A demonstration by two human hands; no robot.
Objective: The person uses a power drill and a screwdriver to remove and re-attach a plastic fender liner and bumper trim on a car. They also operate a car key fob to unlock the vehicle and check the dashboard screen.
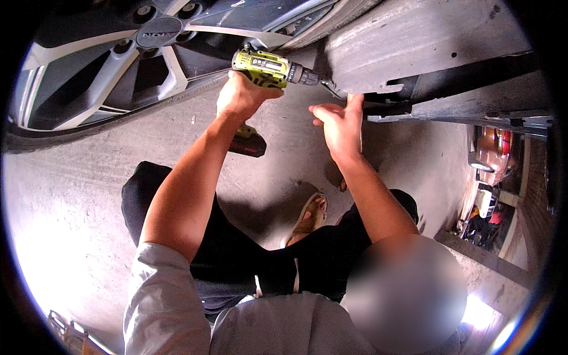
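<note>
A yellow-green cordless drill [260,66] is gripped in my left hand [241,97], its battery [248,144] hanging below the wrist. From the black chuck [303,75], a dark bit [330,87] points right to the lower edge of a grey, dusty car panel [402,53]. Just below that edge is my right hand [342,127], with one digit raised against the panel and others pointing left, apart from it. No tool shows in the right hand. What the bit's tip meets is too small to make out.
A car wheel with a silver-and-black rim [118,65] stands at the upper left, its tyre close to my left hand. Concrete floor [83,195] lies beneath me. Another car [491,151] and assorted items [485,222] are at the right.
</note>
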